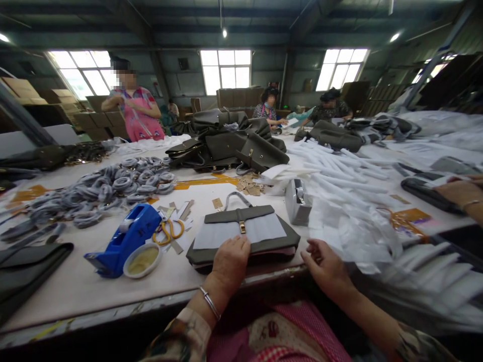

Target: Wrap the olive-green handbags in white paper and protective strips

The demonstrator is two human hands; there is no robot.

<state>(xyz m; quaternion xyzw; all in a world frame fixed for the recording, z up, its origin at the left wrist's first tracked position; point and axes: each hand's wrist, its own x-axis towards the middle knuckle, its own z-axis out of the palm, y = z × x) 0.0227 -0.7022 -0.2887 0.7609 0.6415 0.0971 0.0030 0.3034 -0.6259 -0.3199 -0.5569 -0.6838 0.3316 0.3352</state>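
A dark olive handbag (264,246) lies on the table in front of me, its flap fastened over a sheet of white paper (222,235) by a gold clasp (242,227). A wrapped grey handle (238,195) arches up behind it. My left hand (233,257) grips the bag's front, with its bent fingers pressed together just below the clasp. Beside the bag's right corner, my right hand (323,262) is empty, thumb and fingers apart and loosely curled. Close by on the left are a blue tape dispenser (130,236), yellow-handled scissors (168,232) and a round dish (142,261) of yellowish material.
Wrapped grey rings (123,183) are heaped at the left, and several dark bags (230,143) are piled behind. A plastic-wrapped grey box-shaped thing (298,202) stands behind-right, near white padding (339,176). A co-worker's hand (462,193) reaches in at the right. Other people work across the table.
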